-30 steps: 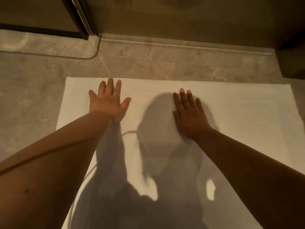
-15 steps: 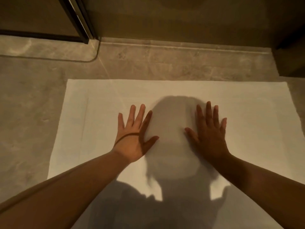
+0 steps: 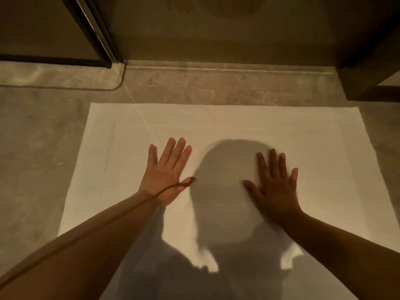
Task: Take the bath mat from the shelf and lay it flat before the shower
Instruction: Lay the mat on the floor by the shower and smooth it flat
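Task item: The white rectangular cloth bath mat (image 3: 249, 124) lay spread on the grey stone-look floor (image 3: 34, 148), its far edge parallel to the low stone threshold (image 3: 216, 70) at the shower opening.
Location: The mat sat just short of the threshold, with a strip of bare floor between them. The dark metal door frame (image 3: 91, 29) rose beyond the mat's far left corner.
Left hand: The left hand (image 3: 166, 174) lay palm down on the mat left of centre. Its fingers (image 3: 173, 148) were spread wide and flat and held nothing.
Right hand: The right hand (image 3: 275, 187) lay palm down right of centre, in shadow. Its fingers (image 3: 272, 161) were also spread wide, empty, and flat on the cloth.
Surface state: The visible far half appeared flat, with faint fold creases along the left border. The near edge was hidden by the arms and the person's shadow (image 3: 227, 191).
Step in hand: Judged to be the final smoothing; the task looked almost complete.
Handling: The mat appeared light, soft and limp, with no stiffness of its own. It would likely slide on the smooth floor under sideways pressure.
Hold points: For repositioning, a pinch at two corners or along one edge would suit. For flattening, open palms pressing from centre outward would suit.
Risk: Dragging the palms could bunch the cloth or skew the mat.
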Demonstrator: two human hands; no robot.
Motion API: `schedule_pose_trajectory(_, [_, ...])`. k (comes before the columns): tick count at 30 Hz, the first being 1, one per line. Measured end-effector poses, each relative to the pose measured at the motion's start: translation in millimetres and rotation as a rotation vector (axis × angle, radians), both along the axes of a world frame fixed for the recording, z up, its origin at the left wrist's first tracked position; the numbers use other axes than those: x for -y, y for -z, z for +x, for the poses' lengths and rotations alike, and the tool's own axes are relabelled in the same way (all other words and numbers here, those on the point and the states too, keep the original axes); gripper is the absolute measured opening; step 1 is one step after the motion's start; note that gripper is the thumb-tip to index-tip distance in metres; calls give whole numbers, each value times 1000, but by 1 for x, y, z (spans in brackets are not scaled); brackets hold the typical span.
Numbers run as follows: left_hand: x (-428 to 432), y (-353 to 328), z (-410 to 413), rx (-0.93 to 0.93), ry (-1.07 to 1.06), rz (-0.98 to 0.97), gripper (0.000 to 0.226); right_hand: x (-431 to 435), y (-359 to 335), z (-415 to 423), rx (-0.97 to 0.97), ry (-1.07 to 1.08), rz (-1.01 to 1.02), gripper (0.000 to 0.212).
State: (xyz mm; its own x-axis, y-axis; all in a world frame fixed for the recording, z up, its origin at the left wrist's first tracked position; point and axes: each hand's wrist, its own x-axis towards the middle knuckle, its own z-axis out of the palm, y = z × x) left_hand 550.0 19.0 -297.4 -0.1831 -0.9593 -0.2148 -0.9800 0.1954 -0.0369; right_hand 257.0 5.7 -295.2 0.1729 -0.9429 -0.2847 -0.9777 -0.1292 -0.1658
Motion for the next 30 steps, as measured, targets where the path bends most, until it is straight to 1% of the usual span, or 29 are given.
schedule_pose_trajectory(1, [-4,-1,-2,-45,-30,-9,75,-5,0,-3,15,9,-2,80])
schedule_pose_trajectory(3, [-19,-3,-8,-141,-161,1,74,-15,-3,-13,-14,26,1,85])
schedule_pose_trajectory(5, [-39,-1,-12,-157,-286,44,77,-23,-6,-23,-42,72,17,88])
schedule_pose_trajectory(7, [-57,0,-16,-144,-336,101,79,-27,-9,-32,-51,149,48,90])
schedule_pose_trajectory(10, [-71,1,-14,-96,-333,154,82,-29,-9,-35,-59,187,108,93])
schedule_pose_trajectory(12, [-67,1,-16,-86,-324,169,84,-28,-11,-39,-64,174,119,96])
schedule_pose_trajectory(15, [-57,-5,-13,-19,-279,209,85,-20,-13,-39,-68,146,180,100])
schedule_pose_trajectory(18, [-48,-6,-14,-21,-276,223,85,-15,-12,-44,-75,145,223,105])
schedule_pose_trajectory(24, [-44,-5,-11,-34,-263,230,84,-11,-11,-44,-83,146,178,103])
schedule_pose_trajectory(30, [-37,-3,-11,-58,-272,266,84,2,-13,-47,-85,127,193,104])
